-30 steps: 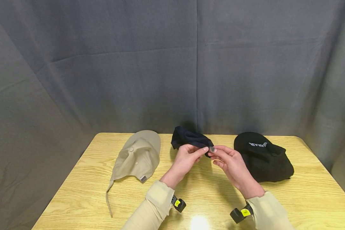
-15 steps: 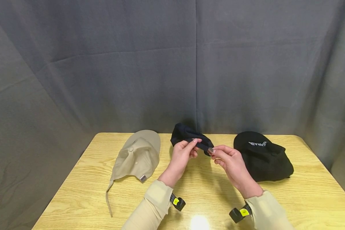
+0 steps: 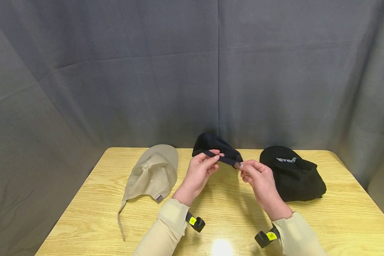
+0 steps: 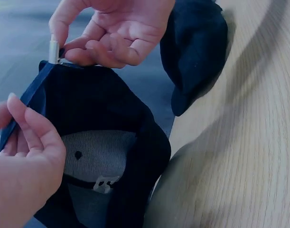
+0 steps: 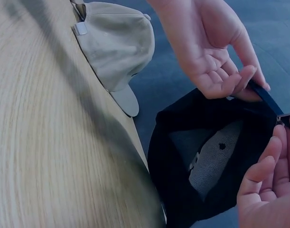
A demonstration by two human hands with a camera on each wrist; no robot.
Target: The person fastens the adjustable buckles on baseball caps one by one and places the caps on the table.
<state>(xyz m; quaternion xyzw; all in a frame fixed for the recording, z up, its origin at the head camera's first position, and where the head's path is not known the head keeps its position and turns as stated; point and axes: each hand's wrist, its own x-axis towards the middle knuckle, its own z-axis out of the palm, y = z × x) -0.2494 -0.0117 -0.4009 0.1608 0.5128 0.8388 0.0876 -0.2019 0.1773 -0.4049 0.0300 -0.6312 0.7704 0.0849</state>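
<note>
A dark navy baseball cap is held up by its back strap over the far middle of the table. My left hand pinches the strap between thumb and fingers, left of the buckle. Between the thumb and fingers of my right hand is the metal buckle at the strap's other end. The stretch of strap between the hands looks taut. Both wrist views look into the cap's open underside, where a light ribbed lining shows.
A beige cap lies on the wooden table at left, its strap loose and its metal buckle at the rim. At right lies a black cap with white lettering. A grey curtain hangs behind.
My left hand has moved from the buckle to the left and up along the strap, and the strap now spans both hands. The navy cap has risen a little.
</note>
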